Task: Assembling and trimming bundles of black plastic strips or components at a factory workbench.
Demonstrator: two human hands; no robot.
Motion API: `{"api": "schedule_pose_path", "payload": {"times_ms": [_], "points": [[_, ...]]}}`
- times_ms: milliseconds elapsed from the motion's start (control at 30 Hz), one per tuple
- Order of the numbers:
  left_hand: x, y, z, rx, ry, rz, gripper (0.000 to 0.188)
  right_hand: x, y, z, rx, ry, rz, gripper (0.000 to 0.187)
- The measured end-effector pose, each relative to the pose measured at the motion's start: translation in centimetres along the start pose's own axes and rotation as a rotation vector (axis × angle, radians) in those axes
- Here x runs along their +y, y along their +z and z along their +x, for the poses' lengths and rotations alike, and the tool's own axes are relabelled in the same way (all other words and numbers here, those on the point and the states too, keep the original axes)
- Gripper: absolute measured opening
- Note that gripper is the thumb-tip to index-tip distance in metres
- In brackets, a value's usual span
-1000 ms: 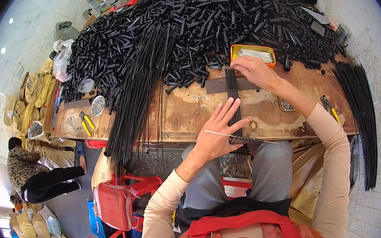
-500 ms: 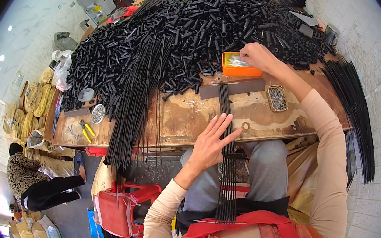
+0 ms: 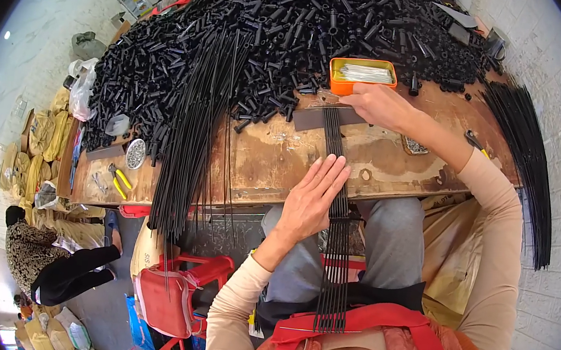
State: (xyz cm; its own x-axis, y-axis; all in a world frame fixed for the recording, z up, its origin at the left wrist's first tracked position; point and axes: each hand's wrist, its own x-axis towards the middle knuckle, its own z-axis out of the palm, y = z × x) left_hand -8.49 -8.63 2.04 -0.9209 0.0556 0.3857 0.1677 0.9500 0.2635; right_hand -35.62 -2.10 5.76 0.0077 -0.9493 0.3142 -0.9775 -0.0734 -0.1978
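Observation:
My left hand [image 3: 313,199] lies flat, fingers together, on a row of thin black rods [image 3: 335,250] that runs from the worn wooden bench [image 3: 268,160] over its near edge down to my lap. My right hand [image 3: 380,105] rests on the far end of those rods, by a dark flat strip [image 3: 314,118] under them, its fingers curled just below an orange tray [image 3: 362,76] of thin silvery pins. Whether the right hand pinches a pin is hidden. A single thin pin [image 3: 308,328] lies across the rods near my chest.
A huge heap of short black tubes [image 3: 269,28] covers the far bench. A long bundle of black rods [image 3: 192,130] hangs over the near edge at left; another bundle [image 3: 524,161] lies at right. Yellow-handled pliers [image 3: 120,181], red stools [image 3: 173,294], a crouching person [image 3: 42,258].
My right hand came back from the orange tray to the far end of the rods. My left hand shifted slightly and stays flat on them. The head view tilted downward.

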Motion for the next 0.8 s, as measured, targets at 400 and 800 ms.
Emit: {"api": "schedule_pose_path", "payload": {"times_ms": [400, 800], "points": [[-0.1, -0.1, -0.1, -0.019, -0.004, 0.002, 0.087, 0.1, 1.2, 1.0, 0.010, -0.025, -0.017, 0.017], [-0.2, 0.0, -0.2, -0.015, -0.002, 0.013, 0.091, 0.4, -0.4, 0.5, -0.018, 0.132, -0.007, 0.012]]}}
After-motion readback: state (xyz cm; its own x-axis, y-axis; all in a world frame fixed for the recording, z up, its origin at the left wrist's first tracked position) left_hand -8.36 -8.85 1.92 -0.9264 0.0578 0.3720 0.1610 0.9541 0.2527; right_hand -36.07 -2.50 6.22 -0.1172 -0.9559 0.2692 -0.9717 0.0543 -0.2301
